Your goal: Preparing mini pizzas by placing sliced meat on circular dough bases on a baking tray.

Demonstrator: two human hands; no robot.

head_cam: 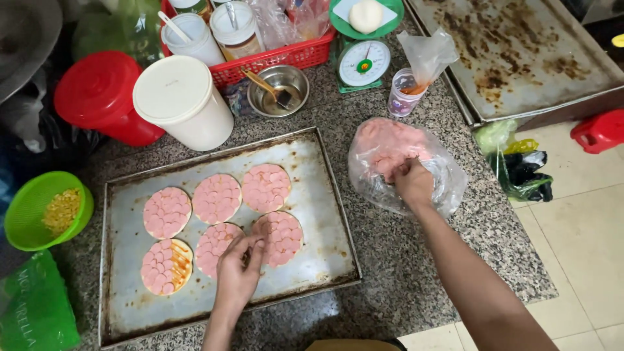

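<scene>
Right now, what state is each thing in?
Left hand: fingers on a sausage round.
Right hand: inside the open sausage bag.
Baking tray: six topped rounds.
White tub: lidded.
Red container: lidded.
Green bowl: part full of corn.
Scale: dough ball on top.

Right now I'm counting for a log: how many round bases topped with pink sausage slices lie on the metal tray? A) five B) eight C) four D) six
D: six sausage-topped rounds lie on the metal tray, three in each of two rows.
</scene>
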